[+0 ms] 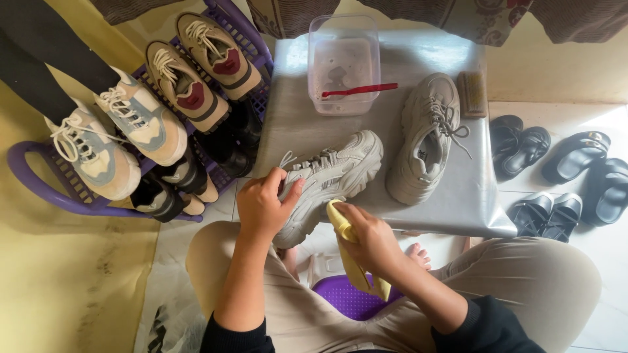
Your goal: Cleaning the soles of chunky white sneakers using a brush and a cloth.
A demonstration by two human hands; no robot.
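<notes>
The grey worktop (458,196) carries two chunky beige sneakers and a clear plastic tub (343,65) at 12 o'clock, with a red-handled brush (360,89) lying inside it. A purple shoe rack (39,189) loaded with sneakers stands at 9 o'clock; black sandals (575,176) lie on the floor at 3 o'clock. The second sneaker (425,144) rests sole-out at 1 o'clock. The held sneaker (327,180) overhangs the near worktop edge. The left hand (261,206) grips its heel end, fingers (288,193) closed over the collar. The right hand (373,238) is closed on a yellow cloth (347,245), pressing it against the sole side at 5 o'clock of the sneaker.
</notes>
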